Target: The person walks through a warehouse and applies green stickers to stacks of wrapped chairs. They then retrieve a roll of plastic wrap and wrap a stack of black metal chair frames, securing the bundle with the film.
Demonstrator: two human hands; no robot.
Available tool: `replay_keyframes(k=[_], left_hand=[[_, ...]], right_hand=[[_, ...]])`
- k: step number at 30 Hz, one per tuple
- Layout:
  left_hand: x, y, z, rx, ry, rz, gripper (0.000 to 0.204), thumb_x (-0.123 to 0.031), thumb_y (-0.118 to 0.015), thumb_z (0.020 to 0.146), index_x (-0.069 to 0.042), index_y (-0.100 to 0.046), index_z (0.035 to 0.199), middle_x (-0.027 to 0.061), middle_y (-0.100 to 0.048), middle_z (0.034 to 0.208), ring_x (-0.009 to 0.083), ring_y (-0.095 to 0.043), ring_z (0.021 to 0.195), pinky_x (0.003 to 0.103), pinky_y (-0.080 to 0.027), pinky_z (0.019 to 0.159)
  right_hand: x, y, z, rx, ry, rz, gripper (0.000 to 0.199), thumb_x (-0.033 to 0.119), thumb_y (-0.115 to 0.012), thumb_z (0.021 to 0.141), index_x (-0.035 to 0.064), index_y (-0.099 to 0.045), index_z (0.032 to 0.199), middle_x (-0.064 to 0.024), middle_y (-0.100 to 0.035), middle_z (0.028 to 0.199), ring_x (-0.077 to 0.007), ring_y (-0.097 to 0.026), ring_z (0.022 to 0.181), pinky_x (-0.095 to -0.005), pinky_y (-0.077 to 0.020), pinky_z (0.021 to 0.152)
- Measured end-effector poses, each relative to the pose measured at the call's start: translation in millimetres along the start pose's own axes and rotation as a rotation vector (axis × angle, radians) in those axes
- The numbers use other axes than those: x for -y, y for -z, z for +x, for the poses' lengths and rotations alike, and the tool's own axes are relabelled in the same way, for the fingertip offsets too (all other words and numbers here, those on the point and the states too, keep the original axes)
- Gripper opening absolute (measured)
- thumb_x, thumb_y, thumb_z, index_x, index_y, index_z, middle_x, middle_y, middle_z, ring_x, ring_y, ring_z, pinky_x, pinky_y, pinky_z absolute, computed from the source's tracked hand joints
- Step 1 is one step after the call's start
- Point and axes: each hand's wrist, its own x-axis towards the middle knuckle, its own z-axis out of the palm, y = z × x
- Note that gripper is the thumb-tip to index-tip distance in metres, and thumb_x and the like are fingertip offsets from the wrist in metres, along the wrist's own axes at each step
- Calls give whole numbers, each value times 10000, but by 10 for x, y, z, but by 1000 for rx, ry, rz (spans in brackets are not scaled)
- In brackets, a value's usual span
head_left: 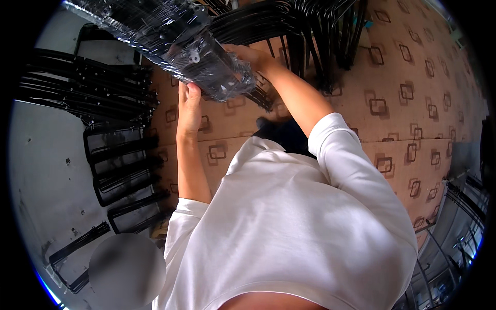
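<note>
A long bundle of black parts wrapped in clear, shiny plastic film (pixel 194 54) is held up in front of me, running from the upper left toward the middle. My left hand (pixel 190 106) grips its near end from the left, thumb up against the film. On the other side, my right hand (pixel 249 56) is closed on the bundle's right edge, and its fingertips are partly hidden behind the wrapping. The far end of the bundle goes out of the picture at the top.
Black metal tube frames lie piled at the left (pixel 82 85), with more rectangular frames (pixel 121 165) below them on a grey surface. Further bent black frames (pixel 299 31) stand stacked behind the bundle. The brown patterned floor (pixel 392 103) extends right, toward metal racks (pixel 439 248).
</note>
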Motion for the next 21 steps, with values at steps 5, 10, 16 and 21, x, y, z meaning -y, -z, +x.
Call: replay_keyframes(k=[5, 10, 16, 21], left_hand=[[-23, -42, 79, 85, -50, 62, 782, -553, -563, 760, -83, -275, 1315, 47, -372, 1291, 213, -373, 1168, 404, -314, 963], [-33, -9, 84, 58, -18, 32, 831, -562, -596, 729, -82, -267, 1323, 39, -381, 1283, 211, -385, 1158, 394, -344, 932], [-62, -70, 81, 121, -4, 15, 811, -551, -545, 775, -64, -233, 1344, 52, -345, 1322, 207, -332, 1209, 368, -265, 993], [45, 73, 13, -21, -241, 347, 657, -438, -439, 873, -40, -226, 1351, 97, -281, 1346, 218, -284, 1238, 343, -238, 1011]], right_hand=[[-195, 52, 126, -15, 277, 12, 522, 51, -411, 685, 16, -434, 1206, -87, -541, 1114, -132, -574, 904, -257, -469, 789], [-221, -211, 104, -139, 509, 81, 439, 81, -504, 781, 38, -432, 1212, -62, -536, 1118, -134, -567, 924, -253, -463, 806], [-125, -162, 10, 15, 343, 139, 376, 103, -506, 849, 48, -449, 1216, -60, -541, 1133, -123, -561, 959, -261, -461, 824], [-188, -82, 52, 94, 319, 207, 359, 114, -480, 860, 40, -458, 1211, -67, -544, 1133, -126, -562, 958, -262, -459, 828]])
